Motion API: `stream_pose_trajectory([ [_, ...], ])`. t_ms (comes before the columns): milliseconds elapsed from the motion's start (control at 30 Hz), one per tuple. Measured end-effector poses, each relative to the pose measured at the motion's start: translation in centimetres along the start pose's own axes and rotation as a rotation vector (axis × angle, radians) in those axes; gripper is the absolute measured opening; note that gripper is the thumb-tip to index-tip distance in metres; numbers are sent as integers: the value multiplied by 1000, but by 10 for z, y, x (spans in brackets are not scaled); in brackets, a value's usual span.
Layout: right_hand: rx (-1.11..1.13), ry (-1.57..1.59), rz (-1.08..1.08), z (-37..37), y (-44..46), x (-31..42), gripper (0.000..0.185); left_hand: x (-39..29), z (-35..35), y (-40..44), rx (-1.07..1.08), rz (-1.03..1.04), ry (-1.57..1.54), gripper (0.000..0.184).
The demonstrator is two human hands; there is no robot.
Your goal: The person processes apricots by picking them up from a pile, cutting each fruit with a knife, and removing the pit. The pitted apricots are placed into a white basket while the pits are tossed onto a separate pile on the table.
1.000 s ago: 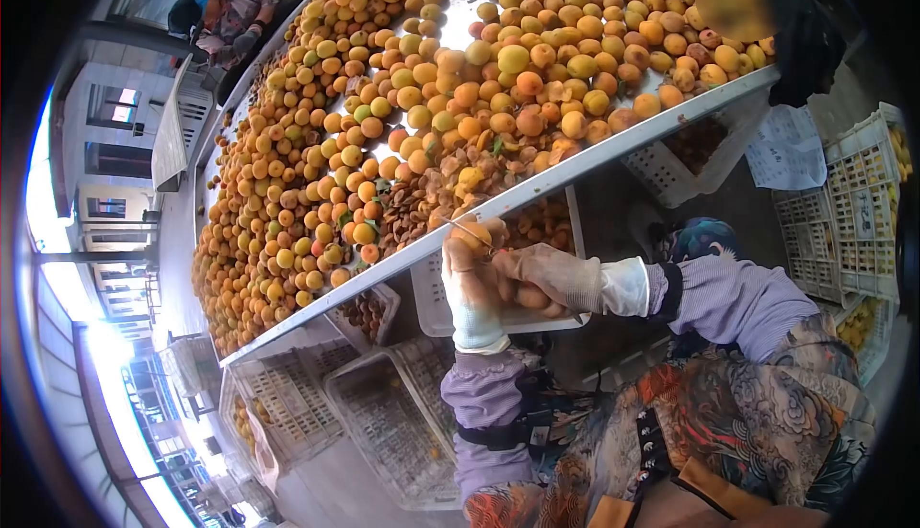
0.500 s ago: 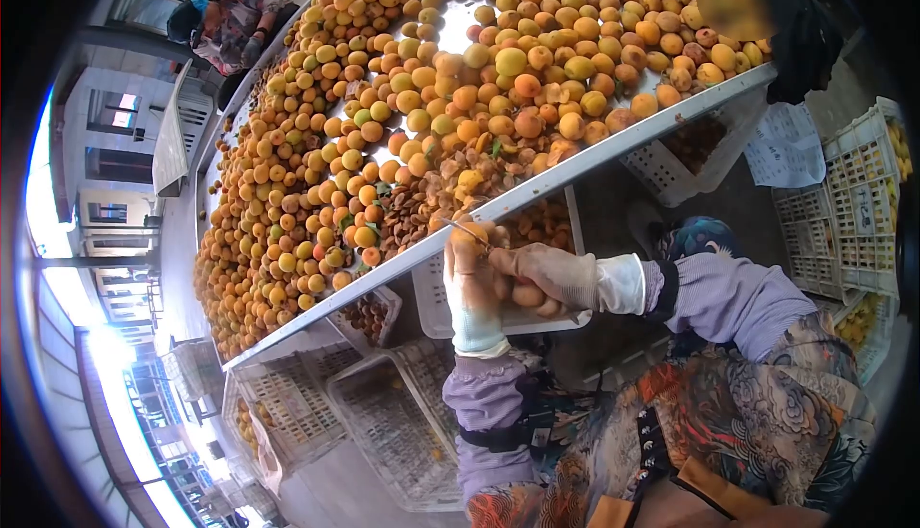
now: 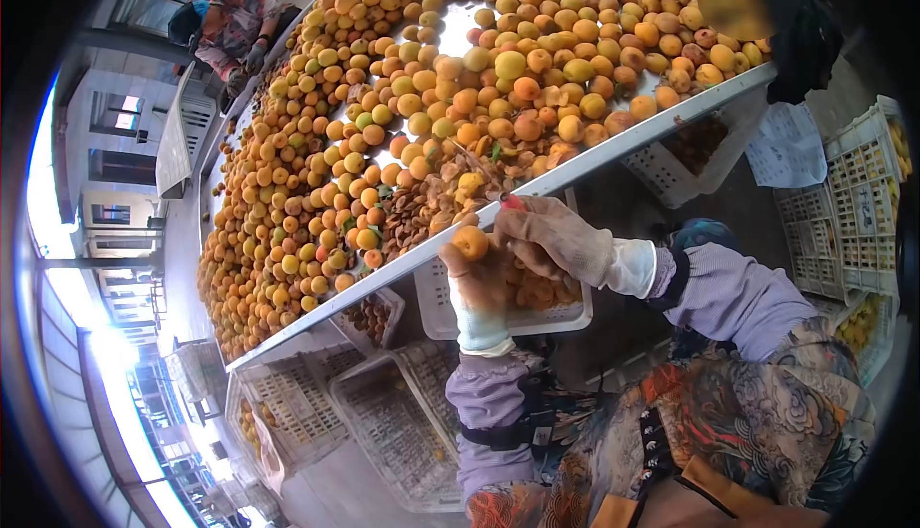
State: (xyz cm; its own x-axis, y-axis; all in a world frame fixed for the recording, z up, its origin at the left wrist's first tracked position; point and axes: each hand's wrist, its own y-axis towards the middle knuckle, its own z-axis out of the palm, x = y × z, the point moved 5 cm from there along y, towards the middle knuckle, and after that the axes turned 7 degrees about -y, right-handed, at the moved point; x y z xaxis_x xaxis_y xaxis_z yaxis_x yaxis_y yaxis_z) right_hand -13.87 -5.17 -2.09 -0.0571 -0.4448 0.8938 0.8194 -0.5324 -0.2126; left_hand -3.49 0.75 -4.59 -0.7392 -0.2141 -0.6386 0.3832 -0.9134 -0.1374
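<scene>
My left hand (image 3: 479, 288), in a stained glove, grips a whole-looking orange apricot (image 3: 471, 242) near the table's metal edge. Close on its right, my gloved right hand (image 3: 556, 236) is closed around a thin knife (image 3: 515, 203) with a red handle; its narrow blade points up and left and is hard to make out. Just past the edge lie a heap of brown pits (image 3: 407, 217) and some torn apricot flesh (image 3: 460, 188). Beneath my hands, a white crate (image 3: 436, 309) holds cut apricots (image 3: 541, 288).
Apricots (image 3: 316, 159) cover much of the sloping metal-edged table (image 3: 383, 284). A co-worker (image 3: 235, 30) stands at its far left; another person's dark headwear (image 3: 805, 30) shows at upper right. Plastic crates stand lower left (image 3: 393, 423) and right (image 3: 862, 193).
My right hand has moved up and away from the apricot, taking the knife off it. My left hand still holds the apricot. The far co-worker's head and hands have shifted.
</scene>
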Motion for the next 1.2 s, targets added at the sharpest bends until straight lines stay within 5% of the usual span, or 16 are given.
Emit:
stream_pose_trajectory([
  [133, -48, 23, -20, -11, 3, 6, 35, 6, -15, 0, 33, -50, 27, 66],
  [200, -59, 34, -21, -9, 9, -7, 34, 1, -21, -1, 5, 80, 286, 67],
  [267, -290, -75, -461, -8, 20, -21, 29, -1, -11, -2, -32, 171, 347, 67],
  [367, -272, -308, -188, -5, 13, -10, 29, -10, -4, -5, -105, 304, 488, 66],
  [500, -361, -370, -302, -15, 26, -23, 27, -10, 5, -10, -69, 293, 769, 64],
  [533, -333, -290, -75, -5, 12, -2, 25, -7, 1, -9, -80, 268, 803, 64],
  [900, -340, -153, -190, -6, 24, -20, 33, 0, 0, -9, -51, 249, 920, 55],
  [967, -401, -414, -181, -9, 23, -15, 40, -4, 10, -10, -47, 521, 1026, 55],
  [1200, -454, -694, -335, -2, 37, -34, 29, -7, 28, -12, -36, 602, 1320, 56],
])
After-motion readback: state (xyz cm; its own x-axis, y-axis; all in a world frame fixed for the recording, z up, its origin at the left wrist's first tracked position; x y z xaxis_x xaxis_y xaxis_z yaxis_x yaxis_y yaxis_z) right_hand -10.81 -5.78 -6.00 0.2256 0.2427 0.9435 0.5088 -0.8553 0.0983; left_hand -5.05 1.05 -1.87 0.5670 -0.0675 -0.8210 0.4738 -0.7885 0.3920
